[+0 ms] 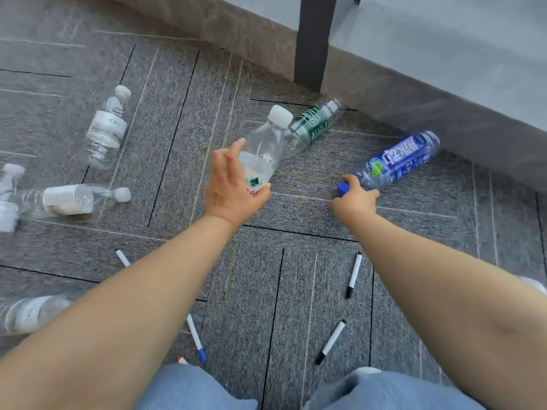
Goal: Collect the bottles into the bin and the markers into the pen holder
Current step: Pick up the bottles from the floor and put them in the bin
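Our knees [192,389] fill the frame bottom, markers [354,275] scattered just above. Mid-frame, our left hand [233,187] wraps a clear white-capped bottle [263,143]; our right hand [353,199] clasps the blue-labelled bottle [399,161] by its neck, likely for easy carrying.

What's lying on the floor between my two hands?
Only bare grey carpet, in the head view. The left hand holds a clear bottle, the right hand grips the blue bottle by its neck; the green-label bottle lies farther back.

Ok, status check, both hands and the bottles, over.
Left hand grips white-capped bottle. Right hand grips blue bottle by its cap. Markers lie on carpet; bin not in view.
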